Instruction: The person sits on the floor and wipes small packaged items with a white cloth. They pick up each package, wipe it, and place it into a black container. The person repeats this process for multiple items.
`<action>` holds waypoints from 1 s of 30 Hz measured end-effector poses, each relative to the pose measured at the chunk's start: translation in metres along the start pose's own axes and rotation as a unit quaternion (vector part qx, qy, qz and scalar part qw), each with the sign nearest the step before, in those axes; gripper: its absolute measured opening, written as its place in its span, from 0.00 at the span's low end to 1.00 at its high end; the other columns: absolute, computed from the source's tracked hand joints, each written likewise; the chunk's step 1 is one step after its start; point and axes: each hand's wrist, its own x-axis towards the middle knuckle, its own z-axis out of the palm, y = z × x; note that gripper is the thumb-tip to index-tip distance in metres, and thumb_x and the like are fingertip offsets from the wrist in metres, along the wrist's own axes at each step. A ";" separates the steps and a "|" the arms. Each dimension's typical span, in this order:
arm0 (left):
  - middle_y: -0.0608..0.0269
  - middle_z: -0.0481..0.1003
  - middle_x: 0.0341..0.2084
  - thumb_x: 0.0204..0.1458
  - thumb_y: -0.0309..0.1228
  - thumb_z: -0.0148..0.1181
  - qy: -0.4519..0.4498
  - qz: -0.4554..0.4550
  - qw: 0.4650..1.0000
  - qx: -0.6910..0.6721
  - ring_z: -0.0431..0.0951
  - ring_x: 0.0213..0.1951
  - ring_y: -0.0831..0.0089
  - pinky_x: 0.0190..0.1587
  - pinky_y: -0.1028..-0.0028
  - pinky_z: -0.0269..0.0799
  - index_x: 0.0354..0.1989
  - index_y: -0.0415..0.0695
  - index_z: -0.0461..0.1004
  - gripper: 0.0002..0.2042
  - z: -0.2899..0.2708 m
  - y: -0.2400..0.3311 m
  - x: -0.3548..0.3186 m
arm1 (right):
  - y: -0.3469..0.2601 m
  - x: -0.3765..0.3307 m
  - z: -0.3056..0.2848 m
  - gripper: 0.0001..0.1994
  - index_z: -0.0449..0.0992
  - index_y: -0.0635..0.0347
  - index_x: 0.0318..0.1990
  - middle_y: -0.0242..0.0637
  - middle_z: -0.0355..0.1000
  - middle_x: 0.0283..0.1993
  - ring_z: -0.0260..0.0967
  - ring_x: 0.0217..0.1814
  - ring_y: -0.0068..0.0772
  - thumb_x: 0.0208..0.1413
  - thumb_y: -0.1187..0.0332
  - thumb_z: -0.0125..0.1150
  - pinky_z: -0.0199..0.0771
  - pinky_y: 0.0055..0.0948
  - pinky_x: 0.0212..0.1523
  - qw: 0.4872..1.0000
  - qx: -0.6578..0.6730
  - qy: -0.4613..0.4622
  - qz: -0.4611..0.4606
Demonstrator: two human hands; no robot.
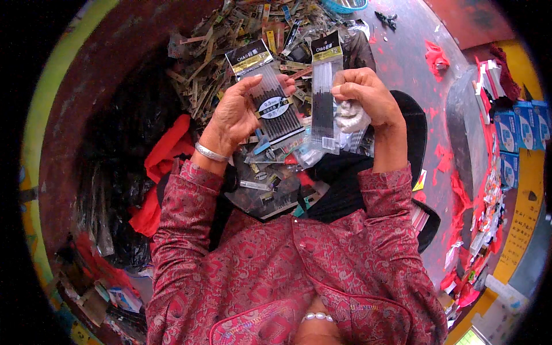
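My left hand (231,115) grips a flat clear packet of pen refills (282,123), thumb at its left edge and fingertips showing at its right. This packet has a black and gold header and an oval white label. Beside it, my right hand (374,98) pinches the right edge of a second clear refill packet (324,118), held nearly upright with dark refill tips toward its lower half. A crumpled white wad (352,117) sits under the right hand's fingers, against that packet. Whether the right hand holds the wad too, I cannot tell.
A large heap of small narrow packets and strips (215,66) spreads beyond my hands. Black plastic sheeting (115,155) and red cloth (169,152) lie at left. Blue boxes (509,132) stand at far right, near red scraps (460,195). A blue basket (345,6) shows at the top.
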 end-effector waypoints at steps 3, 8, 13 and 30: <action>0.40 0.59 0.54 0.55 0.41 0.40 -0.062 -0.044 0.996 -0.039 0.57 0.58 0.56 0.57 0.60 0.57 0.47 0.25 0.62 0.25 -0.002 0.004 -0.002 | -0.002 -0.001 0.000 0.08 0.69 0.62 0.19 0.23 0.62 0.18 0.55 0.20 0.13 0.42 0.68 0.56 0.53 0.16 0.22 0.999 0.022 -0.036 -0.022; 0.47 0.70 0.44 0.57 0.44 0.36 -0.081 -0.042 0.995 -0.048 0.71 0.45 0.59 0.46 0.59 0.69 0.43 0.29 0.67 0.26 -0.004 0.002 -0.010 | -0.001 -0.001 0.002 0.10 0.68 0.61 0.19 0.22 0.61 0.18 0.53 0.19 0.13 0.41 0.64 0.57 0.49 0.15 0.21 0.988 0.055 -0.145 -0.025; 0.50 0.69 0.46 0.57 0.46 0.37 -0.111 -0.058 0.989 -0.079 0.71 0.46 0.63 0.51 0.64 0.65 0.51 0.30 0.61 0.27 0.009 -0.013 -0.011 | 0.011 0.016 0.018 0.07 0.72 0.62 0.25 0.22 0.65 0.24 0.61 0.29 0.13 0.48 0.68 0.56 0.59 0.14 0.32 0.980 0.087 -0.180 -0.007; 0.64 0.72 0.39 0.58 0.45 0.37 0.034 0.051 0.995 0.084 0.71 0.42 0.72 0.49 0.69 0.65 0.47 0.43 0.66 0.20 0.010 -0.016 -0.007 | 0.015 0.039 0.095 0.12 0.69 0.60 0.25 0.41 0.62 0.25 0.64 0.29 0.43 0.46 0.59 0.57 0.64 0.37 0.31 0.807 -0.382 0.260 -0.369</action>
